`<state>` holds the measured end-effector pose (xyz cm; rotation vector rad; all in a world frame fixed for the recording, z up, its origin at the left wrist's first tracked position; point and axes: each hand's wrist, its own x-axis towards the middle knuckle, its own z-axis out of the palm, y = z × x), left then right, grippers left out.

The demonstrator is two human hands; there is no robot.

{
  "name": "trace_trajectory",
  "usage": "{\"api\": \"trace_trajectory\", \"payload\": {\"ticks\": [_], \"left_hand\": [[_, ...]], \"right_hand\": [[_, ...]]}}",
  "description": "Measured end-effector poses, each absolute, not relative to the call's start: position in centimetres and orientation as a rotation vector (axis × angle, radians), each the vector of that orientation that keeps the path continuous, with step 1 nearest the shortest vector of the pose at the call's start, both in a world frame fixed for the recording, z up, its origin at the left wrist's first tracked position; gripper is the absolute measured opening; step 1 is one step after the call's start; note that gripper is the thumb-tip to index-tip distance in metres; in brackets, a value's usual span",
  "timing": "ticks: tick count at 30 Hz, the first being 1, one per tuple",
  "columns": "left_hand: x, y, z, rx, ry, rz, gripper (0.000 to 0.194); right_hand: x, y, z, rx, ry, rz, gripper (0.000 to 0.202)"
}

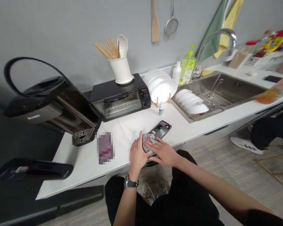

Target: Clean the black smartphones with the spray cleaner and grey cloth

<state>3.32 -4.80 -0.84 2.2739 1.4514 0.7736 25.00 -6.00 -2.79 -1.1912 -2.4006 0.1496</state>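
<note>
A crumpled piece of clear plastic (146,137), perhaps a small bag, lies near the front edge of the white counter (124,131). My right hand (165,153) rests on it with the fingers stretched out flat. Along its left side stands my left hand (137,154), fingers extended and touching the plastic; a dark-strapped watch (131,182) is on that wrist. Just beyond the plastic is a grey and black phone (163,129), camera side up, its near end partly covered. What lies beneath my palms is hidden.
Left of my hands lies a blurred-out purple packet (105,148). A toaster oven (122,102), a plate rack (162,89) and a small white bottle (161,109) stand behind. The sink (228,91) holds bowls. At right, another person's shoe (246,144) shows.
</note>
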Motion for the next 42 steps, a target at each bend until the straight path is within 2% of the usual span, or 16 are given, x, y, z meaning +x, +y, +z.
{"api": "trace_trajectory", "payload": {"ticks": [2, 4, 7, 9, 12, 14, 17, 19, 24, 27, 29, 34, 37, 39, 42], "left_hand": [[3.3, -4.8, -0.9, 2.291, 1.442, 0.783, 0.107], [3.3, -4.7, -0.9, 2.3, 1.426, 0.801, 0.107], [3.2, -4.7, -0.9, 2.288, 1.433, 0.795, 0.105], [3.3, -4.7, -0.9, 2.282, 1.44, 0.784, 0.104], [3.3, -4.7, -0.9, 2.294, 1.428, 0.798, 0.105], [3.3, -4.8, -0.9, 2.298, 1.424, 0.802, 0.105], [3.1, -4.8, -0.9, 2.298, 1.406, 0.783, 0.101], [3.1, -4.9, -0.9, 2.299, 1.411, 0.782, 0.101], [3.3, -4.9, -0.9, 2.287, 1.44, 0.814, 0.103], [3.3, -5.0, -0.9, 2.306, 1.439, 0.789, 0.101], [3.2, -5.0, -0.9, 2.325, 1.436, 0.775, 0.101], [3.2, -5.1, -1.0, 2.294, 1.451, 0.814, 0.103], [3.1, -4.8, -1.3, 2.275, 1.444, 0.808, 0.105], [3.0, -4.5, -1.6, 2.274, 1.474, 0.812, 0.098], [3.1, -4.0, -1.9, 2.278, 1.516, 0.84, 0.068]], "right_hand": [[25.6, -6.0, -2.7, -1.396, -2.273, 0.102, 0.07], [25.9, -6.1, -2.6, -1.58, -2.107, 0.03, 0.072], [25.6, -6.6, -2.6, -1.311, -2.295, 0.112, 0.084], [25.3, -6.8, -2.6, -1.131, -2.402, 0.192, 0.078], [25.1, -6.4, -2.5, -1.404, -2.186, 0.117, 0.064], [24.6, -6.2, -2.4, -1.513, -2.08, 0.063, 0.066], [23.6, -6.4, -2.3, -1.205, -2.315, 0.193, 0.073], [23.6, -6.3, -2.2, -1.117, -2.389, 0.255, 0.07], [24.0, -5.3, -2.0, -1.515, -2.106, 0.067, 0.066], [22.6, -6.3, -2.3, -1.19, -2.329, 0.168, 0.074], [22.7, -6.6, -2.4, -1.063, -2.415, 0.226, 0.071], [27.6, -4.1, -2.7, -1.539, -2.116, 0.045, 0.062], [29.4, -3.0, -2.9, -1.629, -1.974, 0.059, 0.053], [29.4, -2.9, -3.0, -1.657, -1.887, 0.107, 0.046], [28.9, -3.0, -3.1, -1.703, -1.807, 0.144, 0.04]]}}
